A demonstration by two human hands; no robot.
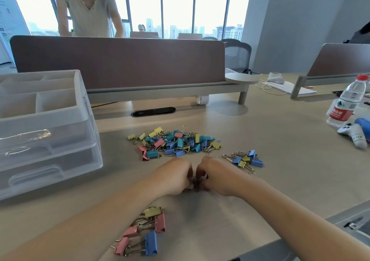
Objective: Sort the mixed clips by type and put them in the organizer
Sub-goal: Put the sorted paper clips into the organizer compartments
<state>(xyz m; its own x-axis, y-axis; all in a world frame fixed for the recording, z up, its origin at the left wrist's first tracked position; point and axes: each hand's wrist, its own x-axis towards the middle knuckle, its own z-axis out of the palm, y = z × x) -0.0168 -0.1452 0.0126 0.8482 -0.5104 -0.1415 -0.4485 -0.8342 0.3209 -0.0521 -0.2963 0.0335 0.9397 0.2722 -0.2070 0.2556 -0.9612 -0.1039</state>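
Nearest me, by the table's (280, 140) near edge, lie a few clips (144, 233) in pink, blue and yellow. Beyond them my left hand (177, 177) and right hand (215, 177) meet, fingers curled, both pinching what looks like a small clip (197, 184), mostly hidden. The mixed pile (174, 142) sits mid-table; the organizer (46, 124) stands at the left edge.
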